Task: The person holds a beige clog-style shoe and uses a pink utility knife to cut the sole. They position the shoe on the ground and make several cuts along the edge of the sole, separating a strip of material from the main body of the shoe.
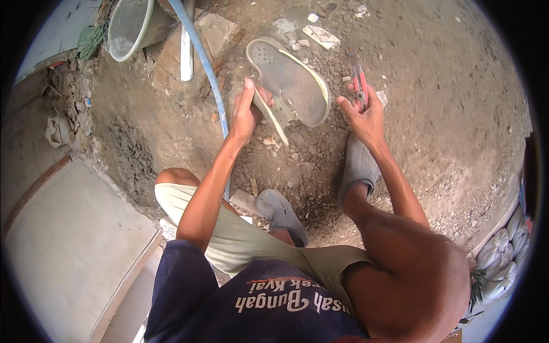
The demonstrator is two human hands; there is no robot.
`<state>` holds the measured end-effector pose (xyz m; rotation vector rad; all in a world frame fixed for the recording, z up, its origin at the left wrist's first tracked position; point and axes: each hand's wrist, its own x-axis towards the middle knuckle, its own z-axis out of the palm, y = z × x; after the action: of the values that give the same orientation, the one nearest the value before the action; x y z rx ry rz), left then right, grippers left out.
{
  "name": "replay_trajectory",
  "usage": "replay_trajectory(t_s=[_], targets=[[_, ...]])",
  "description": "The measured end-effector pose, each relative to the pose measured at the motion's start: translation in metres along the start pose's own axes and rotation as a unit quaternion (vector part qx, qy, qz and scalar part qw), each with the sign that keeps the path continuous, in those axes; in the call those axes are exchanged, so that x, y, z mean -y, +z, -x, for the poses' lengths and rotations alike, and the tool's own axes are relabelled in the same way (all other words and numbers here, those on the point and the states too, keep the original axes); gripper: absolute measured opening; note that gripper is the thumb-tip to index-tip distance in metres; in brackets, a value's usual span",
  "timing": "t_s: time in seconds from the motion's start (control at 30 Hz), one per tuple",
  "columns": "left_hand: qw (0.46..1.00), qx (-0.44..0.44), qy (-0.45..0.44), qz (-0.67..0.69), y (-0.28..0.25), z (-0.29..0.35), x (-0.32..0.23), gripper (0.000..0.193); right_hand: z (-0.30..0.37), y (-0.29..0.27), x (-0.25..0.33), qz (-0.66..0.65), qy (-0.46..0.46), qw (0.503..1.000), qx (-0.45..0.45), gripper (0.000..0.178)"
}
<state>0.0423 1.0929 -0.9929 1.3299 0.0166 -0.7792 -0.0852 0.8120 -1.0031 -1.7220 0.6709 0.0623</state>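
My left hand (246,114) is closed on a greyish-green rubber clog (303,88) that is partly cut apart. Its fingers grip the cut upper strip, which hangs down with a pale raw edge. The wide sole part tilts up to the right of the hand, small holes showing at its far end. In my right hand (369,117) is a red utility knife (361,86), its blade end pointing away from me. The knife is apart from the clog, to its right.
Bare dirt with gravel lies below. A blue pipe (206,63), a white post (187,54) and a grey bucket (130,31) stand at the far left. My feet wear grey clogs (359,166). A pale slab (74,228) is at left, sacks (497,257) at right.
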Motion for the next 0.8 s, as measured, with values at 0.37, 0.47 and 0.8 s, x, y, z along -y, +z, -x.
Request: replay_trajectory(t_s=[0.37,0.47,0.8], targets=[[0.948,-0.095,0.083,-0.291,-0.024,0.051,0.017,0.025,0.022,0.05,0.026,0.121,-0.072,0.971,0.192,0.038],[0.913,-0.131,-0.047,-0.384,-0.028,0.048,0.004,0.067,0.013,0.065,0.03,0.165,-0.113,0.958,0.205,0.033],[0.841,-0.15,-0.048,-0.517,-0.001,-0.011,0.001,0.038,0.005,0.064,0.036,0.148,-0.126,0.961,0.195,0.039]])
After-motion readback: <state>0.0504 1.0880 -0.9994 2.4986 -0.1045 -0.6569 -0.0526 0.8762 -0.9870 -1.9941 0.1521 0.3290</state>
